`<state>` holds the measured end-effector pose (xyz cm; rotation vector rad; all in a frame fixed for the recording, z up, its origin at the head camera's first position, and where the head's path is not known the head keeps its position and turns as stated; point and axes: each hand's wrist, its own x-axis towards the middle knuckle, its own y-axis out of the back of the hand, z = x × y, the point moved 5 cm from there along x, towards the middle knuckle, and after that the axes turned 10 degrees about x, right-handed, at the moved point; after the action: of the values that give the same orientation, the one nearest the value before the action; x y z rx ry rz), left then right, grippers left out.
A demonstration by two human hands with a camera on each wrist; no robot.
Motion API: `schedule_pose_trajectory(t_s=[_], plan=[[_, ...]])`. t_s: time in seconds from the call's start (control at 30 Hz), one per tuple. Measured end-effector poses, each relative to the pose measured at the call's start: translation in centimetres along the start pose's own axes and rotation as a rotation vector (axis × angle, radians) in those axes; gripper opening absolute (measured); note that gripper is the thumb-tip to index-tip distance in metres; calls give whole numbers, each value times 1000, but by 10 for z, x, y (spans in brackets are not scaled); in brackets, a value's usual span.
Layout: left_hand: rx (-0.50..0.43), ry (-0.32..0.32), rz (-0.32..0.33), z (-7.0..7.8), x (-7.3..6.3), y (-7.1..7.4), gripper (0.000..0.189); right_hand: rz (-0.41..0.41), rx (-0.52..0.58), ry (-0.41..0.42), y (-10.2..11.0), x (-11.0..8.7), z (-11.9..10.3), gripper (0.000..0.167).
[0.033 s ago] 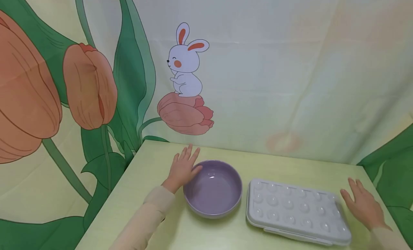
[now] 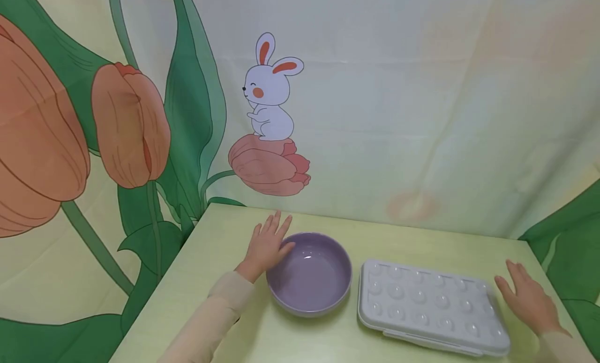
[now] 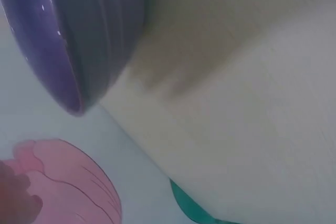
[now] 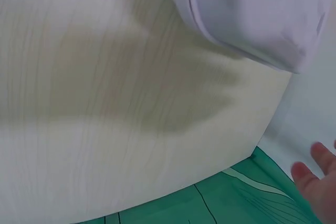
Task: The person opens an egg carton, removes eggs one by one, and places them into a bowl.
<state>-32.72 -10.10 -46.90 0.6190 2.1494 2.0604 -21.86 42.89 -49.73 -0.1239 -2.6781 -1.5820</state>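
Note:
A purple bowl (image 2: 309, 279) stands on the table, with a glossy inside and nothing in it. My left hand (image 2: 266, 248) is at the bowl's left rim, fingers straight and spread, the thumb overlapping the rim in the head view. To the bowl's right lies a pale grey lidded box (image 2: 431, 305) whose lid has rows of round bumps. My right hand (image 2: 529, 300), fingers extended, hovers beside the box's right end and holds nothing. The left wrist view shows the bowl's side (image 3: 105, 30); the right wrist view shows a rounded corner of the box (image 4: 252, 14).
The light wood-grain table (image 2: 234, 222) ends at the back against a cloth backdrop (image 2: 375, 118) printed with tulips and a white rabbit. Its right edge runs close to my right hand. Shadows of the hands fall on the tabletop.
Almost nothing differs; both hands have shifted very slightly, while the bowl and the box stay in place.

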Motion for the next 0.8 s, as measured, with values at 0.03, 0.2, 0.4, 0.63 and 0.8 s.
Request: schedule_pose_trajectory(t_s=[0.03,0.2,0.4,0.63,0.8], plan=[[-4,-16,8,4,-2,1,64,-24,28,-10,-1,-2,0,66],[-28,-82,28,21,-13,2,65,-171,204,-128,-8,-6,7,73],[-77,-150,71,39,-23,2,64,-374,505,-380,-22,-10,23,81],[-114,-181,121,52,-32,2,64,-420,645,-486,-30,-16,28,83],[-163,-177,97,56,-37,-3,65,-408,685,-534,-35,-19,33,87]])
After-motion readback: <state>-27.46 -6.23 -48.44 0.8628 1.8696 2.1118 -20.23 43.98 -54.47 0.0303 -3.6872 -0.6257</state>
